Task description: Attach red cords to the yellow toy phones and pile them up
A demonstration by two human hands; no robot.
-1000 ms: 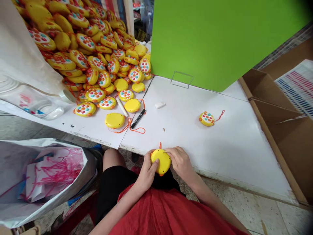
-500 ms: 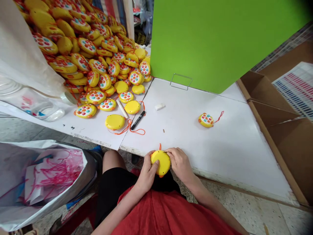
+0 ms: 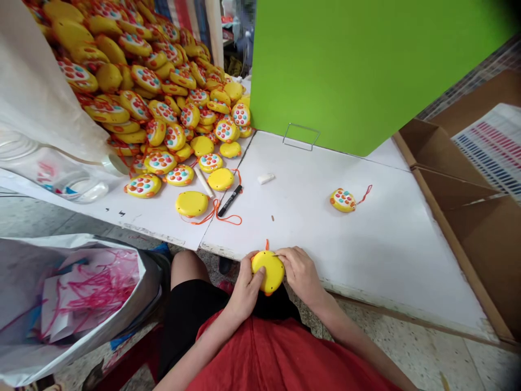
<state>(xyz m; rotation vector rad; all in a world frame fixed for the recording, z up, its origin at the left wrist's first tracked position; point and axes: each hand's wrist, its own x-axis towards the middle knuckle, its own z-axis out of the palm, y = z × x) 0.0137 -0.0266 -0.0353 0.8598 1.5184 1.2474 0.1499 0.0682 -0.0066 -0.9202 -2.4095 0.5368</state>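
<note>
Both hands hold one round yellow toy (image 3: 267,271), plain back up, at the near edge of the white table (image 3: 386,255). My left hand (image 3: 245,287) grips its left side with thumb on top. My right hand (image 3: 299,272) closes on its right side, fingertips at the upper rim where an orange cord sticks out. A second toy (image 3: 343,200), button face up with an orange cord, lies alone on the table to the right. A big heap of the same yellow toys (image 3: 163,92) fills the far left.
A black marker (image 3: 230,200), a white stick (image 3: 202,180) and a small white piece (image 3: 266,177) lie mid-table. A green board (image 3: 358,65) stands behind. Cardboard boxes (image 3: 468,206) sit at right. A plastic bag with pink strips (image 3: 77,293) is on the floor at left.
Hardly anything has moved; the view has shifted slightly and my hands with the yellow toy sit a touch lower at the table edge.
</note>
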